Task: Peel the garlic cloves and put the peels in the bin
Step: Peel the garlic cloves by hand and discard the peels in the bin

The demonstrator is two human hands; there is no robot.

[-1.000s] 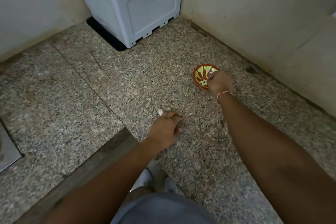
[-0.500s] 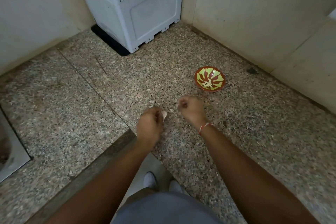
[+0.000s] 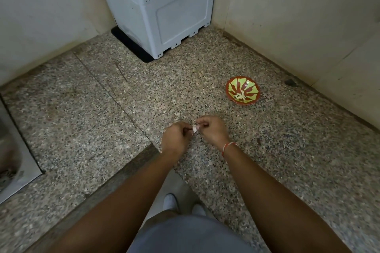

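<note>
Now that the right hand [image 3: 213, 131] has come back from the bowl [image 3: 243, 93], both hands meet over the counter [image 3: 102, 129] with a clove [image 3: 194, 129] between them. A second ago that hand was at the bowl's rim while the left hand [image 3: 175, 139] rested alone by the clove on the stone; half a second ago the two were closing in, not yet touching. Now the left one's curled fingers hold the clove from one side and the right hand's fingertips pinch it from the other, a pale flap of skin showing in the gap. I judge peeling of this clove is just starting; whether skin has come free yet is too small to tell. Pale bits lie in the bowl, well apart to the right, though I cannot say if they are cloves or peels. No bin is plainly visible; the grey box [image 3: 160, 6] in the corner may or may not be one.
</note>
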